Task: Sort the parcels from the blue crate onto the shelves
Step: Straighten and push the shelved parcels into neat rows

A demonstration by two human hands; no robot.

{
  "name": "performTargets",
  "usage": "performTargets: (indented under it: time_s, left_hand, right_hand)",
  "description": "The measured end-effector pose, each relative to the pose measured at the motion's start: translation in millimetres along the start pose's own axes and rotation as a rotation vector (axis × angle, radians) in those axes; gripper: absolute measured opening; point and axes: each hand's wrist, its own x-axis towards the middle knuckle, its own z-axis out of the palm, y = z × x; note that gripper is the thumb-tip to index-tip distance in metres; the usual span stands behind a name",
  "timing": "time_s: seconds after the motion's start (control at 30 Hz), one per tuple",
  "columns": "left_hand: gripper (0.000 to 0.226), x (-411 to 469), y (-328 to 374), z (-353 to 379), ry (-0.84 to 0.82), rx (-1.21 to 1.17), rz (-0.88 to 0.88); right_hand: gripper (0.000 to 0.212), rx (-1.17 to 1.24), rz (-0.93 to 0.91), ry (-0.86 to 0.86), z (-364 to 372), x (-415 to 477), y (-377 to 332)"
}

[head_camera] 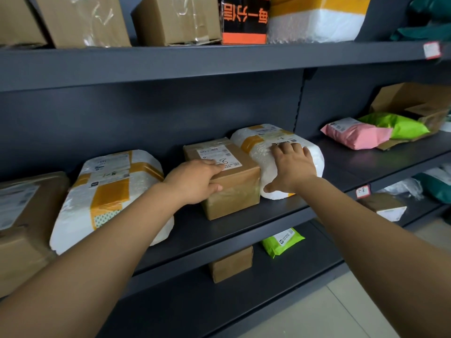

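Observation:
A small brown cardboard box (234, 189) with a white label stands on the middle grey shelf (244, 230). My left hand (195, 181) grips its near left corner, thumb on the front face and fingers over the top. Right beside it lies a white foam-wrapped parcel (258, 152) with yellow tape. My right hand (291, 167) rests flat on top of that parcel, fingers spread, thumb down its front. The blue crate is out of view.
A bigger white foam parcel (107, 191) and a brown box (22, 215) sit left on the same shelf. Pink (353, 135) and green mailers (400, 125) lie to the right. Boxes fill the top shelf (219, 59). A brown box (230, 264) and green mailer (283, 241) sit below.

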Motion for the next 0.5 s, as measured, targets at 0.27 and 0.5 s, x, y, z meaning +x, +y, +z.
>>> performTargets:
  time_s: [0.27, 0.5]
  left_hand:
    - [0.064, -37.4, -20.6, -10.3, -0.025, 0.042, 0.005]
    - [0.063, -55.8, -25.9, -10.8, -0.020, 0.081, -0.008]
  right_hand:
    - [0.097, -0.013, -0.064, 0.046, -8.1, -22.5, -34.3]
    - [0.096, 0.008, -0.072, 0.031, -16.9, -34.4, -46.1]
